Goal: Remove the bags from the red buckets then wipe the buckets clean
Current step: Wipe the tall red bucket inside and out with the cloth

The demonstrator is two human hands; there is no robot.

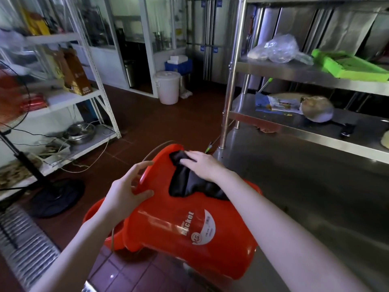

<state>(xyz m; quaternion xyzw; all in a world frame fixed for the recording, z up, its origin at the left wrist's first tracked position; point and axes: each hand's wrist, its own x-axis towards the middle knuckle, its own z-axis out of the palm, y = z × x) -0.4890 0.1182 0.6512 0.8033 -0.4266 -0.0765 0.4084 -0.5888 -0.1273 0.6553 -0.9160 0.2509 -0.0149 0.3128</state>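
Bucket [179, 228] is at frame center-bottom, tipped on its side. Mouth points upper left, base points lower right, white label faces up. Wire handle arcs off the rim at the top. No bag visible on it.

Left grip [128, 186]: on the rim at center-left, thumb on the outer wall, fingers spread over the rim edge, so it's holding the bucket.

Right grip [202, 165]: fingers fairly straight, flat on a dark cloth [185, 182], pressing it to the outer wall near the mouth. Not wrapped round it. Cloth trails down under the forearm.

2nd bucket [94, 216] is lower left, upright, mostly hidden behind the 1st and touching or just beside it. Can't tell which.

Steel surface [305, 197] fills the right half. Can't tell if the bucket rests on its edge.

Shelf [294, 81] is upper right, w/ a clear plastic bag [277, 49] and a green tray [347, 68] on it. White bin [167, 87] is top center on the floor. Fan base [56, 197] is at left.
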